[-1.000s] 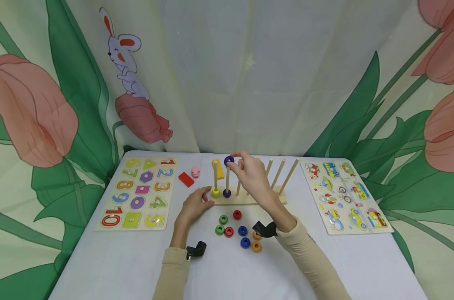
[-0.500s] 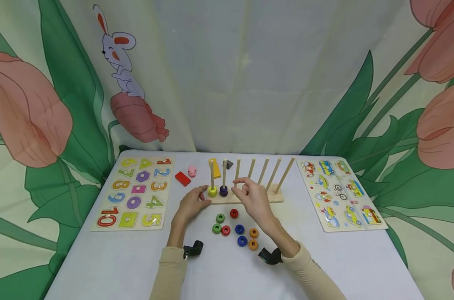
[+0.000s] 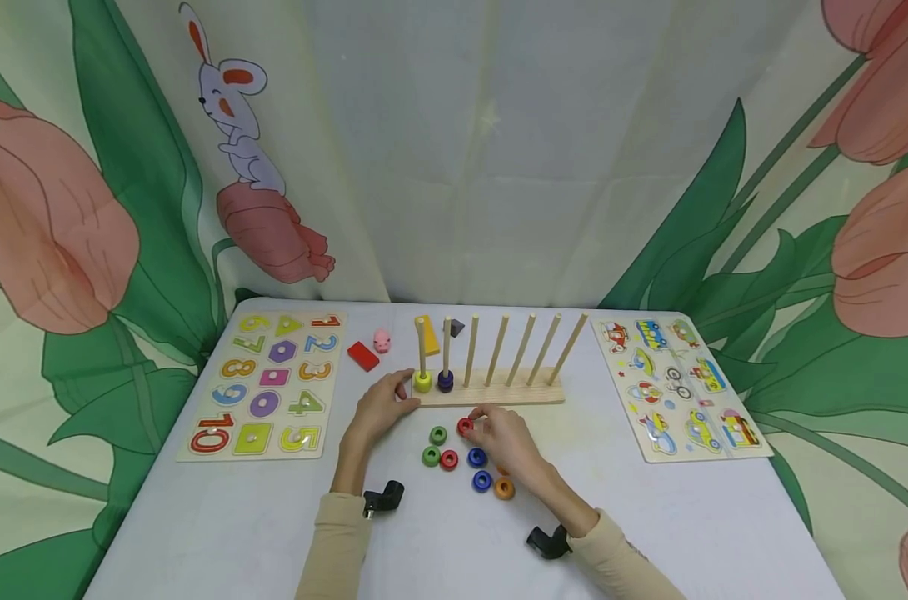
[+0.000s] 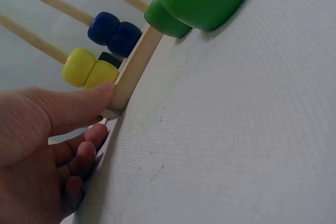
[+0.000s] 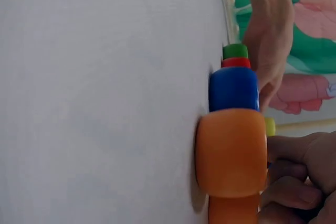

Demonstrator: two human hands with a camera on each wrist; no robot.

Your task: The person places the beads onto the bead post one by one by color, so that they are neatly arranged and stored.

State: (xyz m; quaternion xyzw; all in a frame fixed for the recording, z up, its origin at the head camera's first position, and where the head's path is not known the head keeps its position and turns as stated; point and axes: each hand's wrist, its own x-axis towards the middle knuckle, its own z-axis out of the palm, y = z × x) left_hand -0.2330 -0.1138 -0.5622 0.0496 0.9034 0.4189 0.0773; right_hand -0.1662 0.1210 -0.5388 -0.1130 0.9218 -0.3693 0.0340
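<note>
My left hand [image 3: 381,408] grips the left end of a wooden peg stand [image 3: 499,396], thumb against the base in the left wrist view. Two yellow rings [image 4: 90,69] sit on the first peg, two dark purple rings [image 3: 445,381] on the second. The other pegs are bare. In front of the stand, my right hand [image 3: 510,442] pinches a red ring [image 3: 465,427] at the table. Near it lie another red ring [image 3: 449,460], two green rings [image 3: 438,435], two blue rings [image 3: 481,481] and orange rings [image 3: 504,488], partly hidden by the hand.
A number puzzle board [image 3: 262,387] lies at the left, a vehicle puzzle board [image 3: 679,387] at the right. Behind the stand are a red block [image 3: 363,357], a pink pig figure [image 3: 381,340], a yellow block [image 3: 428,337] and a dark grey piece [image 3: 457,327].
My right hand lowered a purple ring onto the second peg and released it, then moved down toward the front to the red ring. The left hand stays at the stand's end.
</note>
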